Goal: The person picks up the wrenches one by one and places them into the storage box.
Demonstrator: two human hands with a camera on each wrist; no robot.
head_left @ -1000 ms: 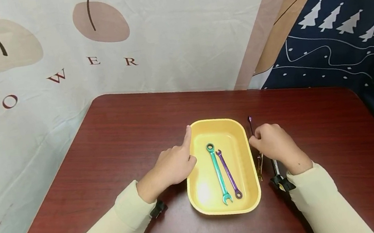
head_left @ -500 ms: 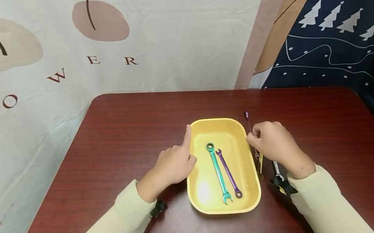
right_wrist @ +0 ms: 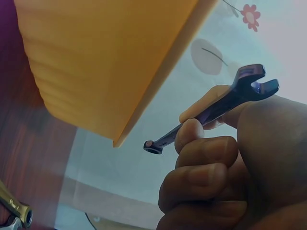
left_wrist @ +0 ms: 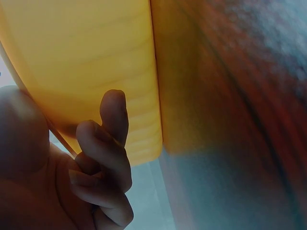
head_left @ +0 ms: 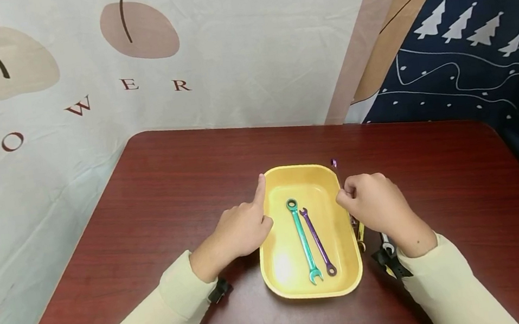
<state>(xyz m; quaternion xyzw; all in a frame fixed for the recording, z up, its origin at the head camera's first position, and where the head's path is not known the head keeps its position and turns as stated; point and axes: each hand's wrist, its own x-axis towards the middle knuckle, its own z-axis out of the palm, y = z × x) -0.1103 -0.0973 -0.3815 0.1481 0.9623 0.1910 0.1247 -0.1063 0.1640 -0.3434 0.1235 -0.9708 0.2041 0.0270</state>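
My left hand (head_left: pixel 241 229) holds the left rim of a yellow plastic tray (head_left: pixel 314 295). Its index finger lies straight along that rim, while the other fingers curl against the outer wall (left_wrist: pixel 110 62) in the left wrist view. A purple combination wrench (right_wrist: pixel 211 112) is pinched in my right hand (head_left: pixel 375 201), just outside the tray's right rim. Its ring end points away and its open end sits near the palm. Inside the tray, a teal ratcheting wrench (head_left: pixel 304 243) and a smaller purple wrench (head_left: pixel 318 242) lie side by side, apart from both hands.
Right of the tray, a gold wrench (head_left: pixel 360 236) and a silver wrench (head_left: pixel 387 243) lie on the dark red wooden table (head_left: pixel 183 183), partly hidden by the right hand and wrist strap. A white printed cloth (head_left: pixel 249 48) hangs behind the table.
My right hand has carried the purple wrench up and leftward toward the tray's right rim, uncovering more of the gold wrench. The left hand and tray have stayed put.
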